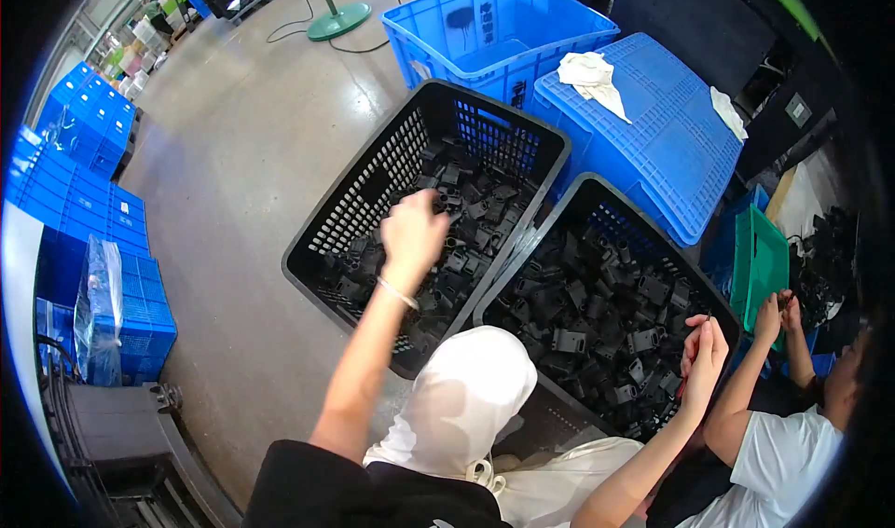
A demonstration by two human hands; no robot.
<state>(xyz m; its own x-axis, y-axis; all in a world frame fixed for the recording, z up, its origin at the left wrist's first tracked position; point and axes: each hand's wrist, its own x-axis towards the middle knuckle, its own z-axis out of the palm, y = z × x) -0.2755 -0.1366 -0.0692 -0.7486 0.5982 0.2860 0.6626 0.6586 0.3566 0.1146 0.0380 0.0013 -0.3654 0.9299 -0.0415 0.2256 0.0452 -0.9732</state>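
Note:
My left hand is over the left black crate, its fingers curled downward above many small black plastic parts. Whatever those fingers hold, if anything, blends into the dark parts beneath. At the right edge of the right black crate, my right hand is closed around a slim tool with a bit of red showing below the fingers; its kind is not clear. More black plastic parts fill that crate.
A blue bin and a blue lid bearing a white cloth stand beyond the crates. To the right a co-worker handles something small near a green tray. Blue crates are stacked at left.

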